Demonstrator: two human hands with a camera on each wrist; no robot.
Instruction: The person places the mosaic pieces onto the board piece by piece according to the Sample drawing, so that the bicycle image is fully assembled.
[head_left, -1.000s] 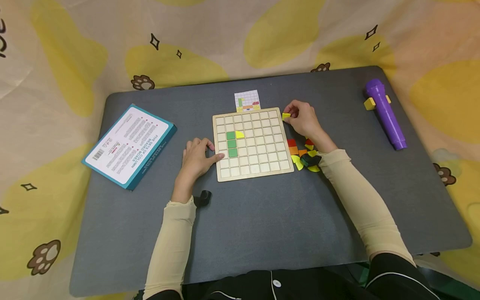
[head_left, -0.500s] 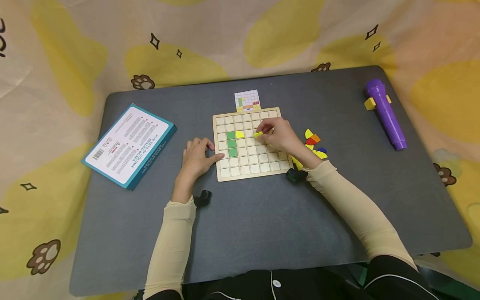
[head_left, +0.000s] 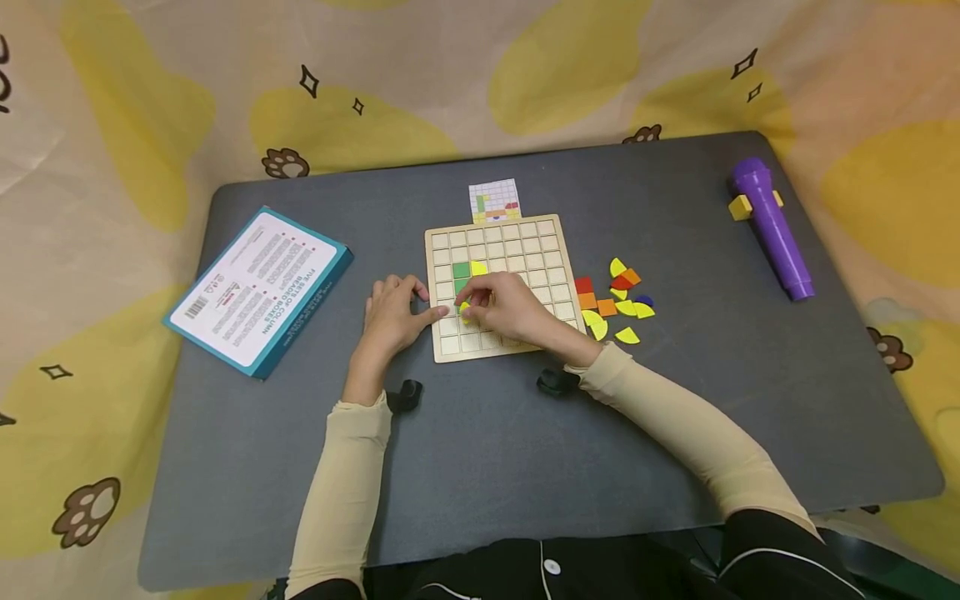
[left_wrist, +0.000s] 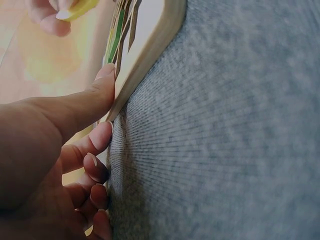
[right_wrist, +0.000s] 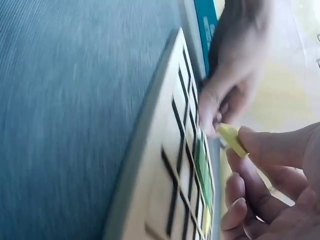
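A wooden grid board (head_left: 512, 352) lies on the table. My left hand (head_left: 395, 318) holds its left rim, the thumb on top and the index finger at the side, as the left wrist view shows. Over the board's left part my right hand (head_left: 508, 307) pinches a small yellow piece (right_wrist: 232, 139) between thumb and fingers. In the right wrist view this piece is raised above the board surface. Green square tiles (head_left: 461, 270) sit in a column of cells, partly covered by the right hand. Beside the top one lies a yellow quarter-round tile (head_left: 478, 267).
Right of the board lie several loose yellow quarter-round tiles (head_left: 627, 336), orange squares (head_left: 606, 307), and red and blue pieces. A printed pattern card (head_left: 495, 202) touches the board's far edge. A teal-edged box (head_left: 258, 292) lies left; a purple microphone (head_left: 772, 225) lies far right.
My right hand has carried the yellow piece from beyond the board's right edge leftward across it to the area near the green tiles. The left hand and board have stayed in place.
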